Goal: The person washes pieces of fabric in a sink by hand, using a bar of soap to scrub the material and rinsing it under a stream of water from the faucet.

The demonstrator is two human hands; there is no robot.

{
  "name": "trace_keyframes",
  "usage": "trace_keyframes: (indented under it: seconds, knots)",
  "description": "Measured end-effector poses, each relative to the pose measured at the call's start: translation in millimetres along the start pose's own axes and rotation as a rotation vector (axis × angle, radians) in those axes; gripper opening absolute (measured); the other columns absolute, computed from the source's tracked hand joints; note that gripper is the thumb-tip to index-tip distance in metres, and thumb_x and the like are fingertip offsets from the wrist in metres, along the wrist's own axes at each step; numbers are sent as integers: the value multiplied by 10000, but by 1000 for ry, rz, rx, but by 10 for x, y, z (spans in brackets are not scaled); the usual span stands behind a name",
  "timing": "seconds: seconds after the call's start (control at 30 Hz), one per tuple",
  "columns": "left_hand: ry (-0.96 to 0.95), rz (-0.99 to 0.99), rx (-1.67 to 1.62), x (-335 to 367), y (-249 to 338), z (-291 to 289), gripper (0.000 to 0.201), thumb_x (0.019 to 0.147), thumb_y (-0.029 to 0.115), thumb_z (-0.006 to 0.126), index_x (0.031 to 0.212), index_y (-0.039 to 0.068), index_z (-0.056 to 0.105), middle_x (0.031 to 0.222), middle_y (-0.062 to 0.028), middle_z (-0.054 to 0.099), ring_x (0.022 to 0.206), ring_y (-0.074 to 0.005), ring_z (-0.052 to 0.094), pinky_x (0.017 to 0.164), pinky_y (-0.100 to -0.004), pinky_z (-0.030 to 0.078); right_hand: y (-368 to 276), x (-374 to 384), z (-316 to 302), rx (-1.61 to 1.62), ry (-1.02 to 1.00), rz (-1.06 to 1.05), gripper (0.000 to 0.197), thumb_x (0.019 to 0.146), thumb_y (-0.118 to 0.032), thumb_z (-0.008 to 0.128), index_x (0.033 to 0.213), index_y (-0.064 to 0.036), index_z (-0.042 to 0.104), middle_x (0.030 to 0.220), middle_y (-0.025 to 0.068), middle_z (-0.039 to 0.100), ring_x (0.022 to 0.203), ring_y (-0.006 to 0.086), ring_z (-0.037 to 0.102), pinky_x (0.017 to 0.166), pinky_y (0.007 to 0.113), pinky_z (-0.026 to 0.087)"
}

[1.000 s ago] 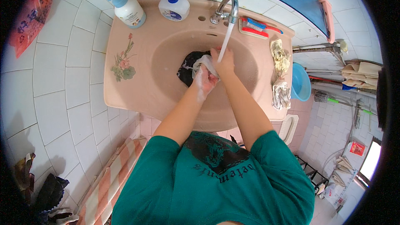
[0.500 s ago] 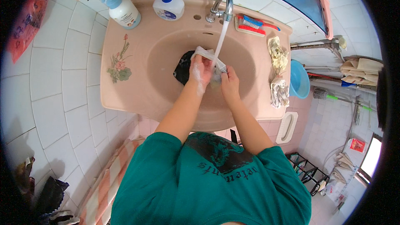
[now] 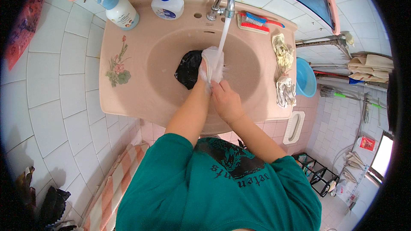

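A wet white cloth (image 3: pixel 216 63), perhaps a sock, covers most of my left hand (image 3: pixel 203 73) under the running water. The fingers of that hand are hidden by the fabric. My right hand (image 3: pixel 226 100) is closed, pinching the cloth's near edge beside my left wrist. Water from the chrome faucet (image 3: pixel 230 3) falls onto the cloth and splashes to its right. A wet black cloth (image 3: pixel 188 70) lies in the basin just left of my left hand. Both hands are over the pink oval sink (image 3: pixel 158 96).
Two pump bottles, one white and light blue (image 3: pixel 122 15), one with a blue cap (image 3: pixel 168 6), stand at the back left. Brushes (image 3: pixel 255 22) lie right of the faucet. Crumpled pale cloths (image 3: pixel 284 70) rest on the right rim, beside a blue basin (image 3: pixel 305 78).
The white cloth has come over my left hand and hangs under the stream. My right hand has moved left and nearer me, to the cloth's edge by my left wrist.
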State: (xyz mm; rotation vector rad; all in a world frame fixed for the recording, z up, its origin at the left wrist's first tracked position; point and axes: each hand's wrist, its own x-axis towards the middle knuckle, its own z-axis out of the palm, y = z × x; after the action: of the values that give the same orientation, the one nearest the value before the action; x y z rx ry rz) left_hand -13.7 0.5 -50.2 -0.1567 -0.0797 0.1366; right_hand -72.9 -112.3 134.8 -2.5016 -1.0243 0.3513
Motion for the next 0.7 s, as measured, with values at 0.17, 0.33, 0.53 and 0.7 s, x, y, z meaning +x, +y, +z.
trace_keyframes:
  seconds: [0.17,0.33,0.53,0.7]
  knots:
    - [55,185,-20,-174,-373,122,341,932,296,467,1209,99,472,1098,-55,558,1008,-216,554,841,-336,489,-6,60,5,34,99,-196,275,797,-165,590,1039,-39,565,973,127,522,798,344,591,732,418,505]
    - [143,154,-72,-190,-290,229,345,894,296,486,1167,84,479,1082,-75,556,997,-224,555,823,-333,485,39,145,83,431,152,-30,186,869,-168,546,952,-13,608,904,154,601,722,308,607,693,366,504]
    - [129,276,-428,-167,-268,693,211,833,204,517,997,72,531,955,-98,575,921,-216,581,743,-318,495,496,946,-157,779,138,431,245,938,-183,460,921,6,615,783,52,614,654,126,576,587,289,493]
    - [2,59,-1418,-348,-163,966,230,847,227,463,978,57,547,979,-110,568,965,-250,558,797,-366,464,792,2138,-559,1632,-7,723,387,992,-346,359,875,-52,583,690,37,584,549,151,529,518,277,469]
